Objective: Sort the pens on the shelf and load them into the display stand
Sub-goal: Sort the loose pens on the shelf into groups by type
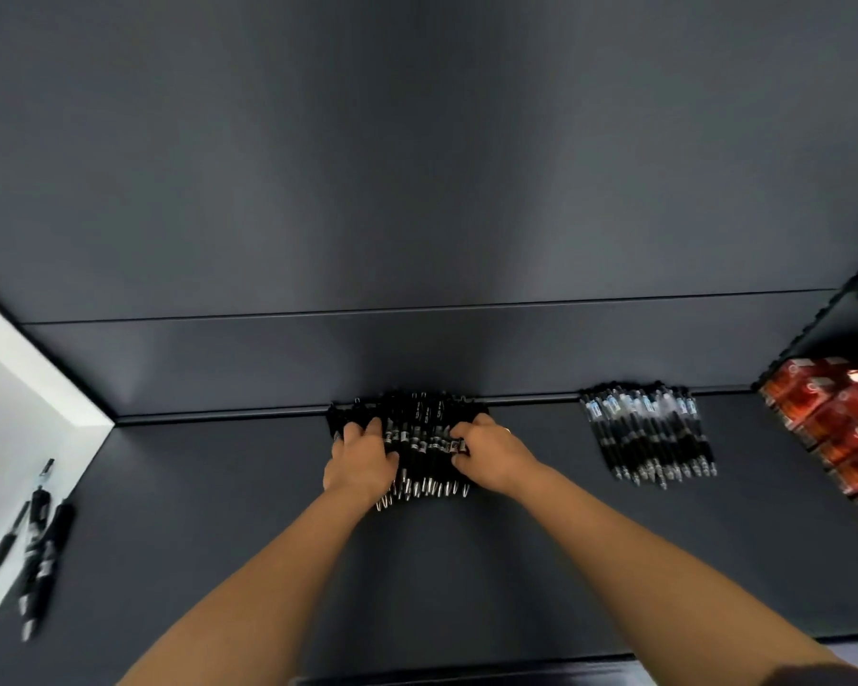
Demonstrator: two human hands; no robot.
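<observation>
Between my two hands, up against the low lip at the back of the dark shelf [417, 576], lies the bunch of black pens [424, 440]. They are packed side by side with their silvery tips pointing back toward me. My left hand [362, 462] sits on the bunch's left edge, fingers curled over the barrels and thumb laid across them toward the middle. My right hand [491, 455] mirrors it on the right edge, fingers bent down onto the pens, so the bunch is squeezed from both sides. A thin ring [507, 430] shows on one finger of that hand. Whether the bunch is lifted or resting on the shelf, I cannot tell.

Well off to the right of my right hand, a row of clear-barrelled pens [650, 433] lies flat on the shelf, tips also toward me, and neither hand touches it. Farther right, past that row, red packets [833, 423] are stacked at the shelf's end.

Far to the left of my left hand and nearer to me, a few loose pens [40, 547] lie blurred along the edge of a white panel [1, 428], one of them partly on it.
</observation>
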